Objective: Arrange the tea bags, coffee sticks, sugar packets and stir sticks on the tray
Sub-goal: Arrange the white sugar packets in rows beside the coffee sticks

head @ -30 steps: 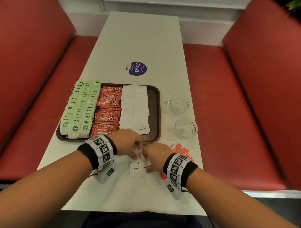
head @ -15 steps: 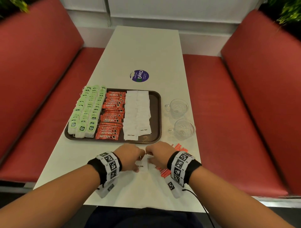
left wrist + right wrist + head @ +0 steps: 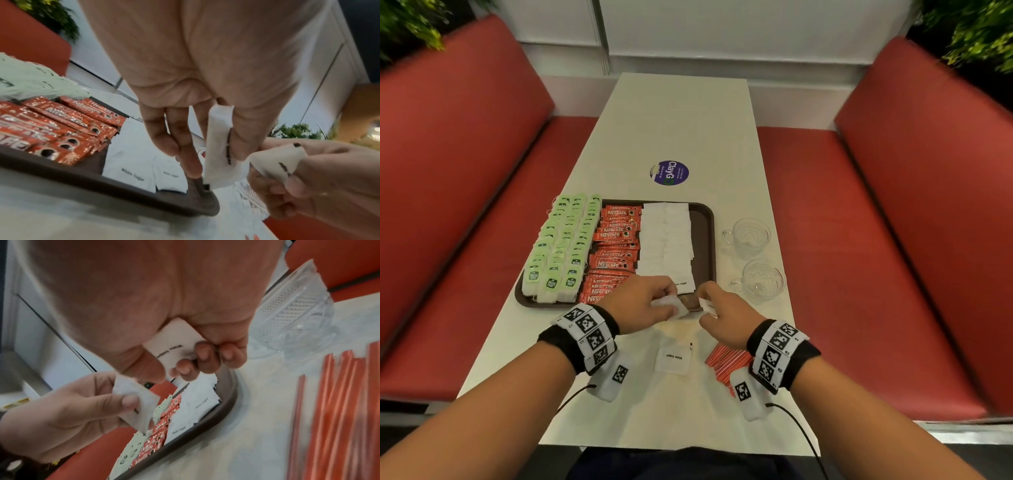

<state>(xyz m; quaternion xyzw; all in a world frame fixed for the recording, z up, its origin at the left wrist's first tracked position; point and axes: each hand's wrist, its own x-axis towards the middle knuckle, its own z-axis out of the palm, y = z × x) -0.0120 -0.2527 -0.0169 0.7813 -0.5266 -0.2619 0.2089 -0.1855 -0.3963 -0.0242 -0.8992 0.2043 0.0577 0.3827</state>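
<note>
- Brown plastic tray [image 3: 710,240] lies on the pale table [image 3: 681,113], filled from its left: green-tagged tea bags [image 3: 561,246], red foil coffee sticks [image 3: 616,246], then 2 columns of white paper sugar packets [image 3: 666,240], with a bare strip along the right side.
- Judged from this, the sugar step is in hand: the columns are almost done, and each hand carries a packet above the tray's near right corner.
- Left hand [image 3: 643,305] has thumb and fingers curled, pinching 1 white packet [image 3: 219,155] that hangs edge-down over the rim.
- Right hand [image 3: 722,313] is curled round another packet [image 3: 176,344]; it may hold more than 1, the wrist view being blurred.
- Next move calls for laying both flat at the near ends of the columns, without nudging those already set.
- Still off the tray: 1 sugar packet on the table [image 3: 673,358] between the wrists, and the orange-red stir sticks [image 3: 726,363] under the right wrist.
</note>
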